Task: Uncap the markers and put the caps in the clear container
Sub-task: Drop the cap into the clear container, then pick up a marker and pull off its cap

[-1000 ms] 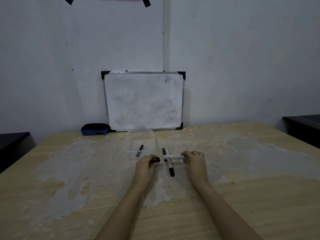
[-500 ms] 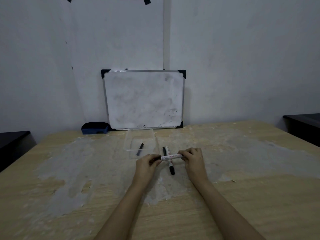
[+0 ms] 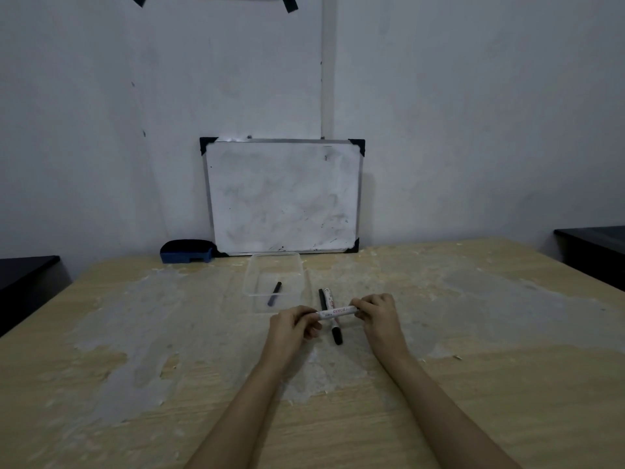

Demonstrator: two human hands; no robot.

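Right, I have the whiteboard marker (image 3: 336,312) level above the tabletop (image 3: 473,367), left hand (image 3: 293,324) fingers pinched on its cap end, right hand (image 3: 377,311) closed round the barrel. Light, rigid, smooth plastic; probably a firm straight pull. Clear container (image 3: 275,264) sits just beyond.

Dim room: grey wall (image 3: 473,113), worn wooden table (image 3: 507,384), dark side furniture (image 3: 595,252)

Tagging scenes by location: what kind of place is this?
Probably a plain office or classroom corner set up for recording: a small whiteboard leans on a bare wall beside a blue eraser, on a worn wooden table.
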